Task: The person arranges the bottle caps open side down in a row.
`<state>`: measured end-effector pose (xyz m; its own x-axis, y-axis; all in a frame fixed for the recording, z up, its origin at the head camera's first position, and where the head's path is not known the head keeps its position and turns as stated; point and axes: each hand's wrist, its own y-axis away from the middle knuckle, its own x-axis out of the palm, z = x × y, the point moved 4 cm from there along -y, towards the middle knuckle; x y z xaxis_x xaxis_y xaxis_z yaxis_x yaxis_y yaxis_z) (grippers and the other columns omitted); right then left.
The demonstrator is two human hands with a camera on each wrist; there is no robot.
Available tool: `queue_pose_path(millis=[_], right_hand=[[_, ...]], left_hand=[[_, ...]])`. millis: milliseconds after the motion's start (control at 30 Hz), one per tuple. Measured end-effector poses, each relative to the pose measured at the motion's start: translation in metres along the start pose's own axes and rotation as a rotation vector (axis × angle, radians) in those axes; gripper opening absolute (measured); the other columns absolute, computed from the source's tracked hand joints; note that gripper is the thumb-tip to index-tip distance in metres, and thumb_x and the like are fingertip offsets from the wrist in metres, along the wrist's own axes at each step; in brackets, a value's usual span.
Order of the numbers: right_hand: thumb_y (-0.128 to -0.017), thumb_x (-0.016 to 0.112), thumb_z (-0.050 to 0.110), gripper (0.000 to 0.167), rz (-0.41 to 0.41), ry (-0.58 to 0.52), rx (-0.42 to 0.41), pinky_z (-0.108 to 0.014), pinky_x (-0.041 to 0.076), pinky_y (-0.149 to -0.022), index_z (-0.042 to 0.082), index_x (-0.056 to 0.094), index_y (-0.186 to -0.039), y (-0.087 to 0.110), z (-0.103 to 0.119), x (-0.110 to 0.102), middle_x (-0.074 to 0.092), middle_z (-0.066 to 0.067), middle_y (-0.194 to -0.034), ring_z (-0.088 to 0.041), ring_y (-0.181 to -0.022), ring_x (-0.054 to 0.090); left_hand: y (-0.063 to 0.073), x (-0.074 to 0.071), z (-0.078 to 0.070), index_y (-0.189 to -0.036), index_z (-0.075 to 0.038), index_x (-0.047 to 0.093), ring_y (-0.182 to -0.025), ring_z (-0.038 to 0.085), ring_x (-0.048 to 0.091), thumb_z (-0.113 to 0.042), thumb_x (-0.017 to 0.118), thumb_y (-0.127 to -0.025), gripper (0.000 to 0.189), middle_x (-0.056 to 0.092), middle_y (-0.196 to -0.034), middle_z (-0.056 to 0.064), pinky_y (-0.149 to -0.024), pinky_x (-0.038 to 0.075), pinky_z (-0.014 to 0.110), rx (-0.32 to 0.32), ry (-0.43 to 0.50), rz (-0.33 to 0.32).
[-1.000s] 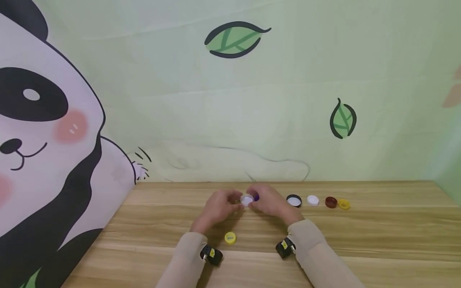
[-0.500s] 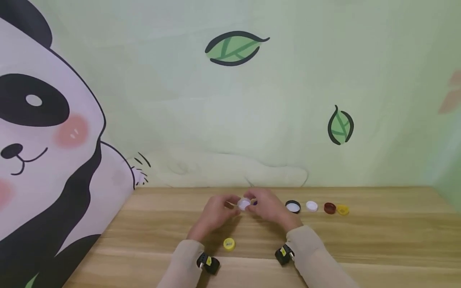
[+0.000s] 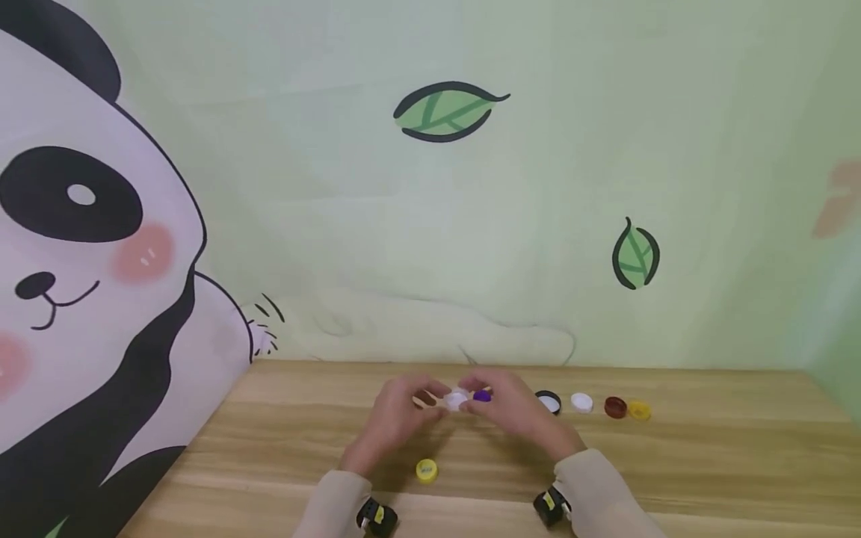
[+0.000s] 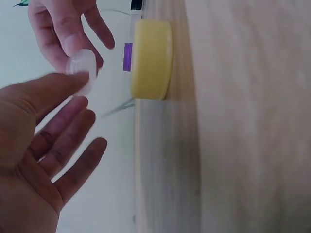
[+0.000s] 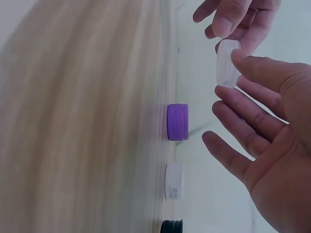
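Observation:
Between the hands, above the table's far part, is a translucent whitish bottle cap (image 3: 456, 400), tilted on edge in the wrist views. My left hand (image 3: 397, 415) pinches it from the left, thumb (image 4: 77, 82) on its face and the other fingers spread. My right hand (image 3: 514, 407) pinches the opposite side between thumb (image 5: 243, 60) and index finger, its remaining fingers loosely extended. A purple cap (image 5: 178, 122) stands on the table just below, partly hidden by the right hand in the head view. Nearer the body lies a yellow cap (image 3: 427, 471).
Right of the hands, a black-rimmed lid (image 3: 549, 402), a white cap (image 3: 581, 403), a brown-red cap (image 3: 615, 407) and a yellow ring-like cap (image 3: 640, 410) lie in a row. A printed white cap (image 5: 174, 181) appears beside the purple one. A panda-printed backdrop (image 3: 430, 246) rises behind the wooden table (image 3: 706, 448).
The head view has tipped upward, so the scene sits lower. Both hands keep hold of the translucent cap, which has turned slightly. More of the purple cap now shows by the right hand.

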<state>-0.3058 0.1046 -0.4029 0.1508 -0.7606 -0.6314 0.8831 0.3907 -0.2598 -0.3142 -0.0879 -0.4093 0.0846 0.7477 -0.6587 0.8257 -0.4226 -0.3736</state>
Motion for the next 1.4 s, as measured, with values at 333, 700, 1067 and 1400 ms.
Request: queue_pose_path(millis=[333, 700, 1067, 1400], right_hand=[[-0.099, 0.078, 0.015, 0.006, 0.006, -0.056, -0.045, -0.045, 0.058, -0.092, 0.011, 0.076, -0.103, 0.015, 0.003, -0.003, 0.073, 0.005, -0.098, -0.018, -0.097, 0.068], [-0.097, 0.076, 0.006, 0.009, 0.053, -0.047, -0.070, -0.037, 0.059, -0.090, 0.013, 0.074, -0.103, 0.027, 0.007, -0.010, 0.071, 0.005, -0.099, -0.018, -0.098, 0.067], [-0.101, 0.074, 0.014, 0.004, 0.090, -0.084, -0.059, -0.041, 0.058, -0.094, 0.014, 0.075, -0.105, 0.026, 0.007, -0.016, 0.073, 0.005, -0.104, -0.019, -0.103, 0.068], [-0.104, 0.071, 0.017, 0.011, 0.104, -0.067, -0.051, -0.038, 0.057, -0.089, 0.011, 0.075, -0.112, 0.026, 0.008, -0.018, 0.073, 0.006, -0.100, -0.013, -0.095, 0.067]], left_hand=[[0.007, 0.001, -0.004, -0.100, -0.013, 0.080, -0.091, 0.017, 0.071, -0.010, 0.087, -0.089, 0.013, 0.076, -0.099, -0.004, -0.079, 0.060, 0.027, -0.021, 0.001, 0.037], [0.010, 0.000, -0.013, -0.099, -0.014, 0.080, -0.089, 0.012, 0.069, -0.012, 0.086, -0.091, 0.010, 0.075, -0.101, -0.005, -0.077, 0.060, 0.027, -0.002, 0.056, 0.081], [0.013, -0.004, -0.020, -0.101, -0.012, 0.079, -0.086, 0.012, 0.070, -0.009, 0.083, -0.093, 0.009, 0.076, -0.100, -0.003, -0.076, 0.061, 0.028, 0.012, 0.068, 0.097], [0.013, -0.004, -0.026, -0.118, -0.011, 0.077, -0.075, 0.009, 0.070, -0.010, 0.080, -0.096, 0.023, 0.078, -0.095, -0.002, -0.070, 0.060, 0.028, 0.006, 0.077, 0.128]])
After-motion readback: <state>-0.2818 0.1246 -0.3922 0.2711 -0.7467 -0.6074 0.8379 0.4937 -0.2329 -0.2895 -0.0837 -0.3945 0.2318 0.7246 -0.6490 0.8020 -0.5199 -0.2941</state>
